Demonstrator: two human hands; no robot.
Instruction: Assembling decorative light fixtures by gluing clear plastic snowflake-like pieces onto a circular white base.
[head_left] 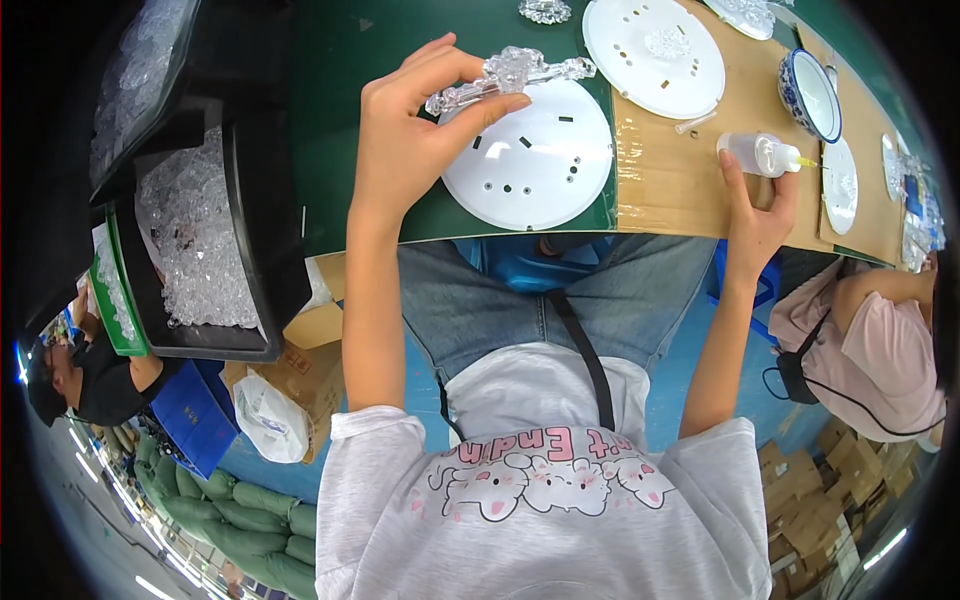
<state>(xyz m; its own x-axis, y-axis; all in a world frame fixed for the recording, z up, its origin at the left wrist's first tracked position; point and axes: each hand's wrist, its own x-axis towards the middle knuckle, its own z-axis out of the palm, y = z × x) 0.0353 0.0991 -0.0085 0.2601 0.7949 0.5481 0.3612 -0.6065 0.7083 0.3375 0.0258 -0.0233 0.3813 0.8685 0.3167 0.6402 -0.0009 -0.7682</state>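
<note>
My left hand [415, 125] pinches a clear plastic ornament [510, 78] above the white disc [530, 155]; at three o'clock, my right hand [757, 205] wraps a small glue bottle [760, 153].

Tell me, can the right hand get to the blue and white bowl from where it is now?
Probably yes. The right hand holds a small squeeze bottle on the cardboard, and the blue and white bowl sits just beyond with nothing between them, though the hand is occupied.
</note>
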